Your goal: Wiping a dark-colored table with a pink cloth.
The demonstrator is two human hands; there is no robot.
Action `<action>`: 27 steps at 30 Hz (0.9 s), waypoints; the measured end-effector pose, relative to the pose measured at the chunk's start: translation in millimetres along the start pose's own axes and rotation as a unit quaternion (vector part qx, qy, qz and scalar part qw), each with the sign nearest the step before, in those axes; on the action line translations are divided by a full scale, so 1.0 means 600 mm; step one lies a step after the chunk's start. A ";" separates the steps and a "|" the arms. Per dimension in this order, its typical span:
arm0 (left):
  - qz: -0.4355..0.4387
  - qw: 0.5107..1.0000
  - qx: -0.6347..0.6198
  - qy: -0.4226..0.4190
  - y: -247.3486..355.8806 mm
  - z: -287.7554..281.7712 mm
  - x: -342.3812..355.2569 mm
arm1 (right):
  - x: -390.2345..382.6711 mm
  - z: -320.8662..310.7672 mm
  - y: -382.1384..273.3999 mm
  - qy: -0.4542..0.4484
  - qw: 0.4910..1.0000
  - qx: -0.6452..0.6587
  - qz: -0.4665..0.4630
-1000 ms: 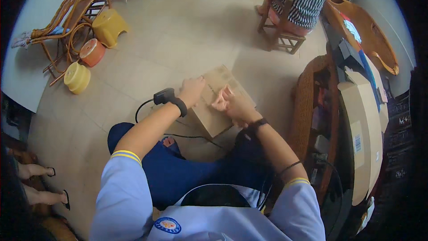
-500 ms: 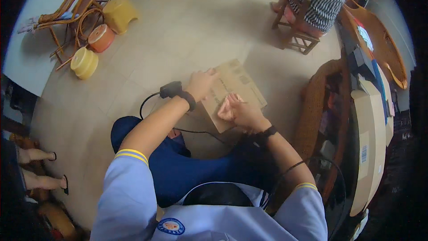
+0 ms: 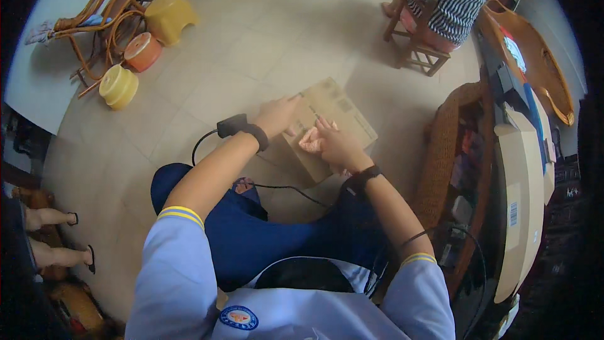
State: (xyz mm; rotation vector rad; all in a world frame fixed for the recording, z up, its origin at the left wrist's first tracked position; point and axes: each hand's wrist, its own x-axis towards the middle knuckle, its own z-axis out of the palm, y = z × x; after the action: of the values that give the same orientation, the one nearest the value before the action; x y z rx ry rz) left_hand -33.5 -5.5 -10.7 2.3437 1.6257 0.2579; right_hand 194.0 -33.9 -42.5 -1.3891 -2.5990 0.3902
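Observation:
A brown cardboard box (image 3: 346, 119) with dark printing on top stands on the floor in front of my knees, turned at an angle. My left hand (image 3: 277, 116) grips its left edge, some fingers over the top and the thumb lower down. Over the top face, my right hand (image 3: 343, 149) is closed on a crumpled pink cloth (image 3: 310, 141) and presses it against the cardboard. The palm side of that hand is hidden. Each wrist wears a black band, and a dark module (image 3: 231, 126) with a cable sits at the left one.
Yellow and orange stools (image 3: 143, 52) stand by a rattan chair (image 3: 119, 0) at far left. A person (image 3: 450, 3) sits on a wooden chair at far right. A wicker-sided cabinet (image 3: 450, 151) and flattened cardboard (image 3: 519, 208) line the right. Someone's legs (image 3: 53, 219) show at left.
My right hand has slid the cloth up and left across the box top. The left hand has shifted slightly left, still at the box's edge.

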 end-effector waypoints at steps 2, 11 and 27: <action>-0.008 1.000 -0.007 -0.014 0.013 -0.007 0.006 | -0.030 -0.027 0.000 -0.025 0.999 0.021 0.028; -0.090 0.988 -0.035 -0.121 0.051 -0.033 0.028 | -0.134 -0.114 0.003 -0.164 0.981 -0.009 0.101; -0.050 0.990 -0.026 -0.127 0.029 -0.008 0.037 | -0.099 -0.004 -0.035 -0.064 0.961 -0.236 0.132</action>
State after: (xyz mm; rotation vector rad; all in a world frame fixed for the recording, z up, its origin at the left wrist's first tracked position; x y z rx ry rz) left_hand -11.9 10.3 -0.6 2.1478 1.5852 -0.0198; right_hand 211.0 -94.4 -35.3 -1.9293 -2.7299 -0.1313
